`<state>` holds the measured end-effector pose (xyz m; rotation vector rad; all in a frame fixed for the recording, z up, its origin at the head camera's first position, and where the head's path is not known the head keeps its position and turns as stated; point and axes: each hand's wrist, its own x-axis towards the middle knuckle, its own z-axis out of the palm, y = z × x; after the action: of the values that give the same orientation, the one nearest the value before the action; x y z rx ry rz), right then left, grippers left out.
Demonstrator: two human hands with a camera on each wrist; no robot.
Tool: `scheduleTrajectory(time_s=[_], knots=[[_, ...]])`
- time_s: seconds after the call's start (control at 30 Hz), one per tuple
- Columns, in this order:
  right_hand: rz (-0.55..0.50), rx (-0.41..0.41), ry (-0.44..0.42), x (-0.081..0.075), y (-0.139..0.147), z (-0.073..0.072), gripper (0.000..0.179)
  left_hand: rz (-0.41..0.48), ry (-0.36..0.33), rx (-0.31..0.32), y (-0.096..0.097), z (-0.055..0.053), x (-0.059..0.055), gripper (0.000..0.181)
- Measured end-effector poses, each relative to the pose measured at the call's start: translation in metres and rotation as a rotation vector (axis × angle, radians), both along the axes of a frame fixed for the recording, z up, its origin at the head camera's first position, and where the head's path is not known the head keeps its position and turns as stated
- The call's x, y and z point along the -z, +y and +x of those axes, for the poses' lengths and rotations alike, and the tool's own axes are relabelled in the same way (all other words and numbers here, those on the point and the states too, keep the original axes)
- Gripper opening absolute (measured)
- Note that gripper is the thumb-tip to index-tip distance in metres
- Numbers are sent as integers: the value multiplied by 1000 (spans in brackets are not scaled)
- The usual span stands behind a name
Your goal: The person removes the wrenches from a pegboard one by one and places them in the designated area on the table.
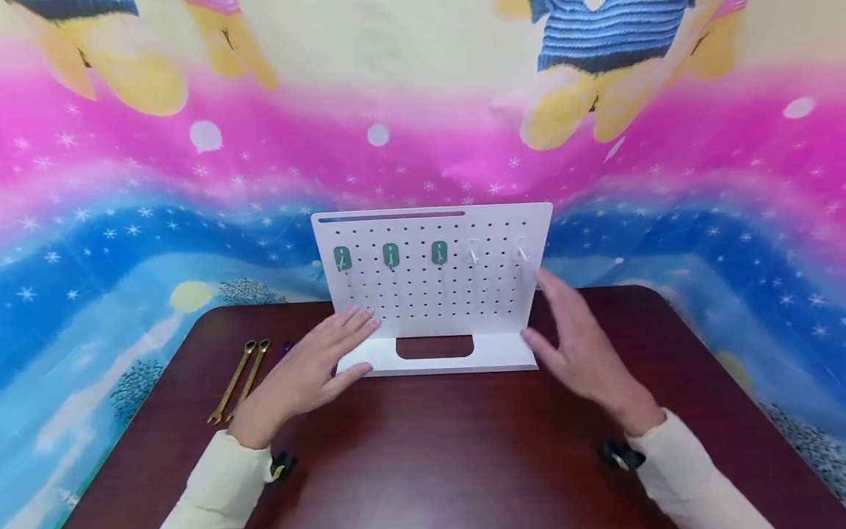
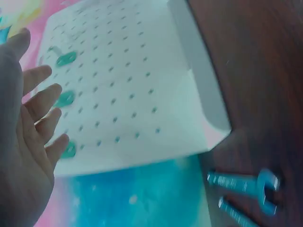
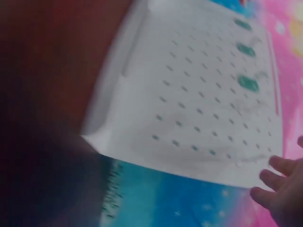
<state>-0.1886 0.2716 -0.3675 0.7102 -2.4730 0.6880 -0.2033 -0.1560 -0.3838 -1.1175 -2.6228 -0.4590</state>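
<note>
A white pegboard (image 1: 413, 294) stands upright on its base on the table. Three green-backed hooks (image 1: 391, 255) and two clear or white hooks (image 1: 471, 253) line its upper part. My left hand (image 1: 311, 364), fingers extended, hovers at the board's lower left and holds nothing. In the left wrist view, the same hand (image 2: 26, 137) has its fingers spread in front of the board. At the board's right edge is my right hand (image 1: 584, 349), its fingers extended and nothing in its grasp. Whether either hand touches the board, I cannot tell.
Two gold-coloured wrenches (image 1: 233, 382) lie on the dark red table (image 1: 436, 455) at the left. A small purple object (image 1: 286, 347) shows partly behind my left hand. A colourful printed cloth (image 1: 423, 154) hangs behind and around the table.
</note>
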Motion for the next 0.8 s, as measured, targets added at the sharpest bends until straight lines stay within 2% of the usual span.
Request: scheduleTrajectory(time_s=[0.1, 0.23, 0.37, 0.47, 0.67, 0.8], knots=[[136, -27, -69, 22, -1, 16, 86, -53, 12, 88, 19, 1, 8, 70], [270, -55, -171, 43, -2, 37, 81, -84, -30, 184, 41, 0, 20, 72], [331, -81, -203, 55, -6, 50, 77, -134, -83, 190, 47, 1, 30, 76], [359, -93, -207, 59, -10, 53, 77, -157, -97, 187, 45, 2, 34, 79], [387, -136, -198, 64, -17, 51, 75, -152, -65, 223, 40, -1, 34, 71], [393, -147, -171, 64, -20, 49, 76, -167, -50, 225, 39, -3, 35, 67]])
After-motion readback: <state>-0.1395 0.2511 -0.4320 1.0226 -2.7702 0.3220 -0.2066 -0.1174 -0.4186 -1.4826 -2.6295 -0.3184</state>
